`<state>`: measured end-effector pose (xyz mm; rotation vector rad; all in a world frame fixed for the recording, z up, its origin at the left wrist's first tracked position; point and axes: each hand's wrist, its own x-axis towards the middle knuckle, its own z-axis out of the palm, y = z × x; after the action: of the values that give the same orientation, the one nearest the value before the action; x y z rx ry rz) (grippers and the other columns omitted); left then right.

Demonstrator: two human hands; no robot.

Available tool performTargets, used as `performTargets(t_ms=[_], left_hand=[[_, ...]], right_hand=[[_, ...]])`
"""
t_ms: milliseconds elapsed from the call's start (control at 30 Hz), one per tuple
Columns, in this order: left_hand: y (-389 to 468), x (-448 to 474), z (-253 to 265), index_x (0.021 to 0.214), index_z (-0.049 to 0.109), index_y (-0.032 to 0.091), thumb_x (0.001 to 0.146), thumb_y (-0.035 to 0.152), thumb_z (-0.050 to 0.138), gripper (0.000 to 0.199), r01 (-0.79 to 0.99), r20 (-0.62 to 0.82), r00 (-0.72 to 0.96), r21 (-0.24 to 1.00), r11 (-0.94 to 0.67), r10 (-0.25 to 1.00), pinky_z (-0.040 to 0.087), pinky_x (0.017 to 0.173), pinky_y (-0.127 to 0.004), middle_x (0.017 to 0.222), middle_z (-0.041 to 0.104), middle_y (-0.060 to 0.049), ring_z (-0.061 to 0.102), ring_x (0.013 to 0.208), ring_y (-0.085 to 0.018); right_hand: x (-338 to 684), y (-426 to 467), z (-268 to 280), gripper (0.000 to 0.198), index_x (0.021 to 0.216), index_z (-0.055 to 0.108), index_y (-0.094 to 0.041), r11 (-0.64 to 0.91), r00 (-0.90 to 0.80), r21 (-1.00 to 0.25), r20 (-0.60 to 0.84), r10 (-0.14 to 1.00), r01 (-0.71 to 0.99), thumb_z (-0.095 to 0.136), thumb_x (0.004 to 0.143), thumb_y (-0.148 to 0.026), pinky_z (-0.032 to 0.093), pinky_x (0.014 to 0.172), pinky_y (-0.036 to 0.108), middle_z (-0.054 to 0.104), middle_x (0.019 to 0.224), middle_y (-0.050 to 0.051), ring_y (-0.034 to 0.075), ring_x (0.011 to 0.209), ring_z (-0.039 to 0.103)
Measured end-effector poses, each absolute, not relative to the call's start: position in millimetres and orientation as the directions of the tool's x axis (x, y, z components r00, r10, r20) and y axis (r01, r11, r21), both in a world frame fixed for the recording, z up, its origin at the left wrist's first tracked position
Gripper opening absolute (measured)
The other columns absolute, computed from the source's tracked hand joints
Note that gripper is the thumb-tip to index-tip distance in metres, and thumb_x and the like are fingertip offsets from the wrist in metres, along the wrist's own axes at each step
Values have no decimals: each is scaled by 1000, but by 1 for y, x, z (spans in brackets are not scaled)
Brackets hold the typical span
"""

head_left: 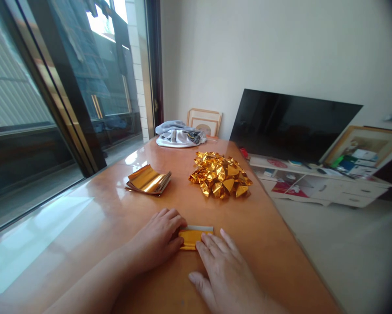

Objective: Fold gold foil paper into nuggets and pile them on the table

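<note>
A folded strip of gold foil paper (191,239) lies flat on the wooden table, with a pale band along its far edge. My left hand (161,235) holds its left end, the thumb at the near side and the bent fingers at the far side. Stretched out flat, my right hand (223,266) rests its fingertips on the strip's right end, with the thumb spread away. Beyond my left hand sits a stack of gold foil sheets (149,179), curling up at the edges. A heap of folded gold foil pieces (220,174) stands farther off to the right.
The shiny wooden table (169,288) stretches away from me. Bunched grey and white cloth (179,134) lies at its far end, before picture frames (212,117). A sliding glass door (94,78) is at left. A large television (290,126) stands on a white cabinet (320,192) at right.
</note>
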<state>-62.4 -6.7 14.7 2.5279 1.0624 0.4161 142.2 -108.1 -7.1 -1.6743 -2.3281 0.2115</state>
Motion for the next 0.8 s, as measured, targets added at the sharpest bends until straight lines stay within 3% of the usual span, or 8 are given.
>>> performTargets(t_ms=[167,300,500,800], left_hand=[[-12,-64,24,103,61,21,88,13,50,19,580,186,656,496,-646,732,46,88,-34,105,61,-6,57,98,-22],[-14,-64,25,96,63,21,92,12,45,21,537,147,695,545,-644,704,46,81,-29,97,63,-4,59,90,-18],[-10,-62,14,88,69,22,91,11,50,23,489,110,775,518,-701,622,46,81,-26,92,63,-3,60,85,-16],[-6,-58,6,87,69,21,96,23,52,20,484,166,763,496,-721,625,45,77,-26,89,62,-3,59,83,-16]], right_hand=[[142,-109,-7,56,137,62,-15,340,-313,-250,141,939,907,60,92,-48,21,124,52,60,142,13,32,133,51],[141,-107,-2,57,138,61,-14,345,-331,-232,99,939,910,59,93,-49,22,124,54,59,143,13,33,133,52],[144,-108,-1,66,144,55,-15,339,-341,-226,31,939,913,54,94,-57,19,124,54,52,149,13,33,140,45],[151,-113,-2,80,154,40,-15,354,-375,-215,-60,925,910,48,93,-67,15,125,56,39,157,14,34,148,31]])
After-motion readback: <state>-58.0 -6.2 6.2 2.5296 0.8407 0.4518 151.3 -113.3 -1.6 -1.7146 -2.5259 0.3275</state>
